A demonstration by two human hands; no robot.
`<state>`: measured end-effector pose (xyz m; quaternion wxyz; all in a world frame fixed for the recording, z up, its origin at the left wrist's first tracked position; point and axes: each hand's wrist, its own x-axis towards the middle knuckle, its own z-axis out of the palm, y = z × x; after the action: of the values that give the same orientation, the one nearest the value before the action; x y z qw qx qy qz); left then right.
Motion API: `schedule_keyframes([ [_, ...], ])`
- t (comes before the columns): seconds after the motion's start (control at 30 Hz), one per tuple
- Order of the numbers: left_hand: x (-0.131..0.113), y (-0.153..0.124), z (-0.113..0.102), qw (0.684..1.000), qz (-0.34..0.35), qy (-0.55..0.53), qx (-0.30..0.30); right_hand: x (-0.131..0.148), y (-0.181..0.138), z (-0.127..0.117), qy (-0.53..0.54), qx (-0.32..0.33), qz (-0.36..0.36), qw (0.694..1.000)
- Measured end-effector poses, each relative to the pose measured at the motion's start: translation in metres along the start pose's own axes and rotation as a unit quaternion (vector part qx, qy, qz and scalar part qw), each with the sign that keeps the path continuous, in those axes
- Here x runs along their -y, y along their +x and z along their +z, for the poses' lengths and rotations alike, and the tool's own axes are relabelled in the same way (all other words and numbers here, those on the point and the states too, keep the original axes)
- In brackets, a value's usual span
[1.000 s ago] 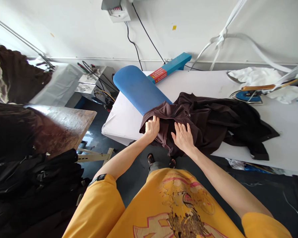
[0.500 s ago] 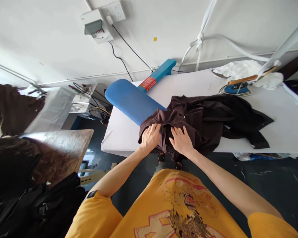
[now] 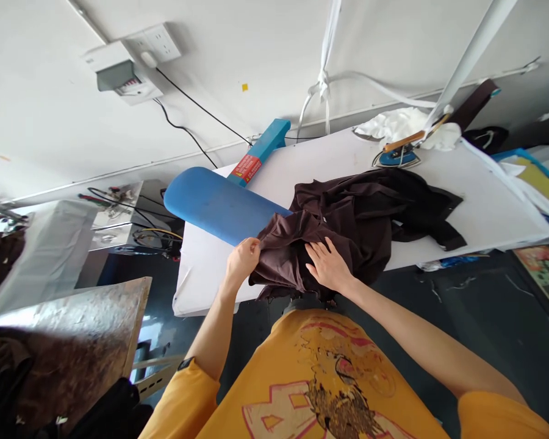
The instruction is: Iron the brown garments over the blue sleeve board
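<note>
- Pinching the left edge of a dark brown garment with the left hand, fingers curled in towards the thumb
- Laying the right hand on top of the same garment, palm down, fingers slightly spread and thumb held apart, without gripping
- Bunched and creased, in a long heap across the white tabletop, with some fabric hanging over the near edge
- Covering the near end of a blue padded board at the garment's left part; cannot tell whether around it or only over it
- Just behind the board, a blue bar with a red label
- Beyond the darker right end of the heap, on the tabletop, an iron with a wooden handle, near a crumpled white cloth
- Off to the left, apart from the tabletop, a brown worn board
</note>
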<state>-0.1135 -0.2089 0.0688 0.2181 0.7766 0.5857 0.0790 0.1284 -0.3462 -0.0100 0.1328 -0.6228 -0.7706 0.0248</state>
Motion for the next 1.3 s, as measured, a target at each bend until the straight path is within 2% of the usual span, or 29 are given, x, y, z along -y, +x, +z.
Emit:
schedule_keyframes([
  [0.13, 0.008, -0.016, 0.004, 0.998, -0.005, -0.059, -0.013, -0.001, -0.002, -0.001, 0.019, -0.013, -0.007, 1.000],
  [0.27, -0.001, -0.031, 0.017, 0.993, 0.012, -0.110, -0.035, -0.001, -0.006, -0.004, 0.044, -0.039, -0.031, 0.998],
  [0.4, -0.012, -0.054, 0.029, 0.984, 0.001, -0.162, -0.069, 0.006, -0.017, -0.021, 0.101, -0.097, -0.067, 0.988],
  [0.5, -0.022, -0.083, 0.039, 0.973, -0.012, -0.224, -0.059, 0.020, -0.027, -0.039, 0.224, -0.143, -0.099, 0.959],
  [0.57, -0.031, -0.109, 0.048, 0.955, -0.027, -0.295, -0.028, 0.034, -0.035, -0.046, 0.338, -0.145, -0.106, 0.924],
  [0.63, -0.040, -0.137, 0.060, 0.909, -0.066, -0.412, 0.016, 0.049, -0.045, -0.047, 0.453, -0.116, -0.103, 0.878],
  [0.67, -0.043, -0.150, 0.066, 0.870, -0.094, -0.483, 0.042, 0.057, -0.050, -0.046, 0.500, -0.089, -0.107, 0.855],
  [0.73, -0.048, -0.174, 0.077, 0.772, -0.145, -0.610, 0.105, 0.072, -0.060, -0.041, 0.555, -0.017, -0.128, 0.822],
  [0.8, -0.046, -0.195, 0.083, 0.691, -0.177, -0.679, 0.172, 0.086, -0.069, -0.036, 0.563, 0.066, -0.151, 0.810],
  [0.83, -0.044, -0.206, 0.085, 0.668, -0.185, -0.694, 0.193, 0.093, -0.073, -0.034, 0.558, 0.105, -0.159, 0.808],
  [0.87, -0.041, -0.215, 0.085, 0.659, -0.191, -0.700, 0.197, 0.099, -0.077, -0.031, 0.551, 0.142, -0.166, 0.806],
  [0.9, -0.038, -0.225, 0.084, 0.666, -0.191, -0.697, 0.187, 0.105, -0.080, -0.029, 0.543, 0.174, -0.174, 0.803],
  [0.93, -0.036, -0.234, 0.081, 0.685, -0.185, -0.684, 0.169, 0.111, -0.082, -0.027, 0.535, 0.202, -0.185, 0.799],
  [1.0, -0.030, -0.250, 0.075, 0.748, -0.173, -0.626, 0.138, 0.124, -0.088, -0.019, 0.524, 0.240, -0.208, 0.790],
  [1.07, -0.024, -0.266, 0.068, 0.816, -0.177, -0.532, 0.138, 0.140, -0.097, -0.008, 0.524, 0.275, -0.222, 0.775],
  [1.13, -0.016, -0.286, 0.062, 0.862, -0.209, -0.439, 0.146, 0.159, -0.109, 0.006, 0.515, 0.323, -0.222, 0.763],
  [1.23, 0.003, -0.327, 0.062, 0.889, -0.252, -0.364, 0.117, 0.197, -0.134, 0.026, 0.467, 0.366, -0.210, 0.777],
  [1.3, 0.021, -0.364, 0.070, 0.880, -0.240, -0.405, 0.063, 0.229, -0.150, 0.036, 0.462, 0.370, -0.206, 0.779],
])
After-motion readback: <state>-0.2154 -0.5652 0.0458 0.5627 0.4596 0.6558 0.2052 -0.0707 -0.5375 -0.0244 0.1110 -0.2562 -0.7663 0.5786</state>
